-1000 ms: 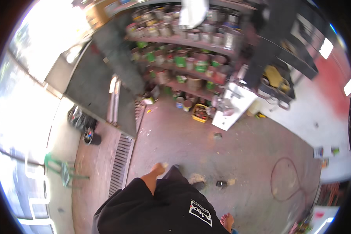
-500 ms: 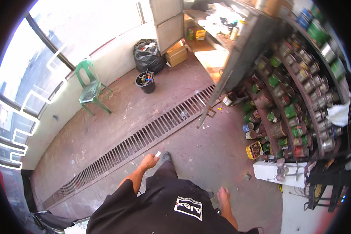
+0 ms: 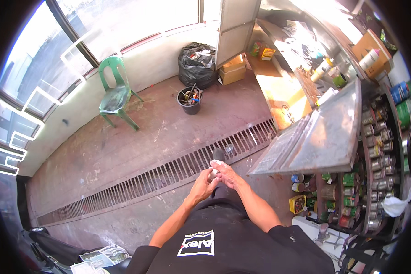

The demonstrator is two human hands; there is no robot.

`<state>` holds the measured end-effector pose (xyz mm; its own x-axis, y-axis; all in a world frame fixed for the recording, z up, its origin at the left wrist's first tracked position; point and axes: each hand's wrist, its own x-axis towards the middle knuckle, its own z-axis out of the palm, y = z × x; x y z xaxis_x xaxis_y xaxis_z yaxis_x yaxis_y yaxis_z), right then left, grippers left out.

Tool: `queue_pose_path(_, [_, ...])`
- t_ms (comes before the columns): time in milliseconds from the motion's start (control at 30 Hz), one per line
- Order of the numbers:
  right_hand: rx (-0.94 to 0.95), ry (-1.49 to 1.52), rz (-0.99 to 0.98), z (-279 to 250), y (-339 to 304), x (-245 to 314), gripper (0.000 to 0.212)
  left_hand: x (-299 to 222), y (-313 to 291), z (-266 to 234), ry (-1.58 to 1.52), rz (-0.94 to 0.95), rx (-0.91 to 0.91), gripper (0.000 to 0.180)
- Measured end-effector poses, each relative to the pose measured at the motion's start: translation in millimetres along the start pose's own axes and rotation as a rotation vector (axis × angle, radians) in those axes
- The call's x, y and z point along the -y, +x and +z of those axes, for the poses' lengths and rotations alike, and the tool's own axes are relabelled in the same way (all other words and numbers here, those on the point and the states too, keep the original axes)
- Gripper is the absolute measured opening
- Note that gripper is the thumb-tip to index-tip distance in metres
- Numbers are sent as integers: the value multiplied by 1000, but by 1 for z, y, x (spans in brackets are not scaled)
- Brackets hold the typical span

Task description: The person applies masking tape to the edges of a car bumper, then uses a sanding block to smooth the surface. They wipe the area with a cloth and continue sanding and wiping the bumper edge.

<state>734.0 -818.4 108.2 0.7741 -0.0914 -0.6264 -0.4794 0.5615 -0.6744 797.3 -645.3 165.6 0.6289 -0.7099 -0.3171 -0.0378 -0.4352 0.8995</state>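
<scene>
My two hands meet in front of my body, above the floor grate. My left hand (image 3: 202, 186) is closed round a small white piece (image 3: 213, 173), whose kind is too small to make out. Against its other side press the bent fingers of my right hand (image 3: 226, 176), which partly cover it. Below them, one dark shoe (image 3: 221, 155) stands over the edge of the metal grate (image 3: 178, 172).
A metal cabinet door (image 3: 319, 132) juts out at the right, beside a cluttered bench (image 3: 301, 77). Shelves of paint cans (image 3: 374, 182) stand behind it. Ahead are a black bucket of tools (image 3: 189, 108), a black rubbish bag (image 3: 197, 75), a cardboard box (image 3: 232, 73) and a green chair (image 3: 115, 93).
My right hand has come up from my side to the white piece in my left hand. I have moved forward, nearer the grate, bucket and cabinet door.
</scene>
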Motion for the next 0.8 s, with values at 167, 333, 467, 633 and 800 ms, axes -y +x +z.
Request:
queue_pose_path(167, [-132, 58, 133, -14, 129, 72, 89, 57, 52, -78, 84, -138, -232, 74])
queue_pose_path(333, [-349, 192, 265, -37, 284, 154, 91, 139, 49, -156, 205, -589, -532, 55])
queue_pose_path(467, [-143, 303, 41, -93, 438, 256, 73, 170, 35, -162, -133, -901, -618, 50])
queue_pose_path(633, [-155, 180, -196, -74, 545, 445, 90, 120, 20, -155, -247, -1076, -702, 50])
queue_pose_path(800, [-388, -115, -79, -81, 608, 492, 81, 60, 57, -141, -326, -1099, -754, 54])
